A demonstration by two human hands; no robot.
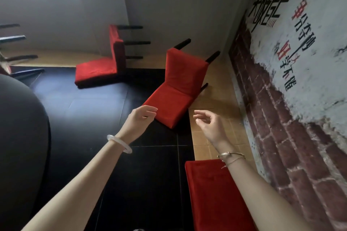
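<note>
A brick mural wall (293,118) fills three o'clock, beside a black floor (150,174). The chair (178,88) lies at twelve o'clock, just beyond both hands. The left hand (139,119) and right hand (209,124) are loosely curled and hold nothing. I cannot tell whether the left fingertips touch the chair.

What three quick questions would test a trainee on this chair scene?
1. True or false: the nearest red chair stands upright on its legs.
2. Which wrist wears the white bangle? A: left. B: right. C: neither.
3. Short answer: what does the right hand hold?

Key
1. False. It lies tipped over, with its legs off the floor.
2. A.
3. Nothing. Its fingers are loosely curled and short of the chair.
</note>
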